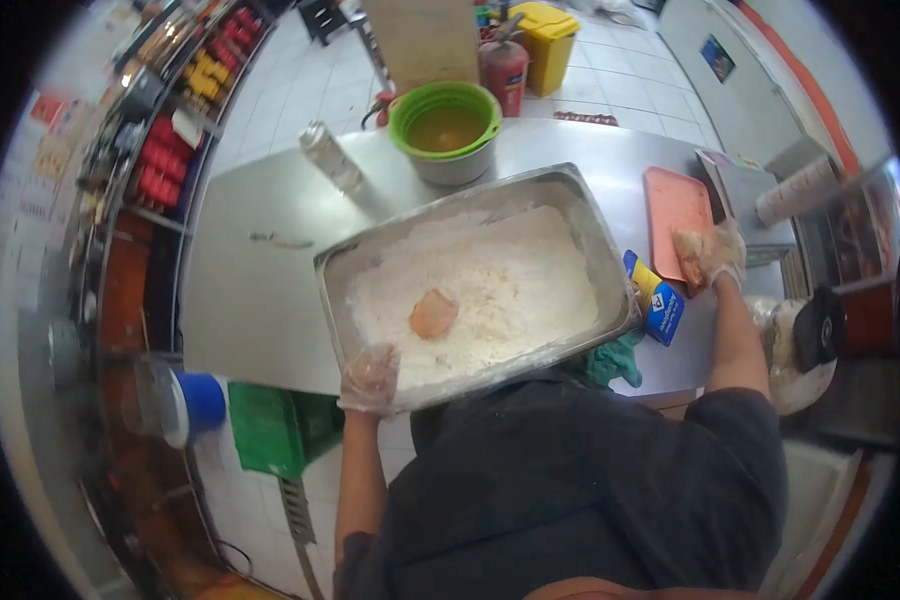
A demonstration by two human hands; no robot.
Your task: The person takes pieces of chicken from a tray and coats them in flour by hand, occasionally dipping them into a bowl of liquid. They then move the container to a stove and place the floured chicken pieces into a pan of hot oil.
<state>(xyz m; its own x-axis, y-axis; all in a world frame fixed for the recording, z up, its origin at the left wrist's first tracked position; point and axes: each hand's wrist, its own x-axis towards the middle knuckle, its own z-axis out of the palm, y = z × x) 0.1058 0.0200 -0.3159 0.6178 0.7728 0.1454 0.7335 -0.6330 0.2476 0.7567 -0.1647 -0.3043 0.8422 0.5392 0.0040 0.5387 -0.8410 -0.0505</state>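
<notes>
A deep metal pan (598, 215) of white flour stands on the steel table, with one flat pinkish-orange piece (434, 314) lying on the flour left of centre. At the pan's near left corner is my left hand (372, 376) in a clear plastic glove, its fingers closed on the rim. My right hand (712, 254), also gloved, is at the near end of a pink tray (677, 205), its fingers closed around a pale orange piece (692, 257). A blue and yellow box (656, 300) lies between the pan and the tray.
Behind the pan stands a green strainer (445, 118) over a pot of brownish liquid. A spray can (330, 157) and a small knife (282, 240) are on the left of the table (250, 310). A green cloth (615, 360) lies by the near edge.
</notes>
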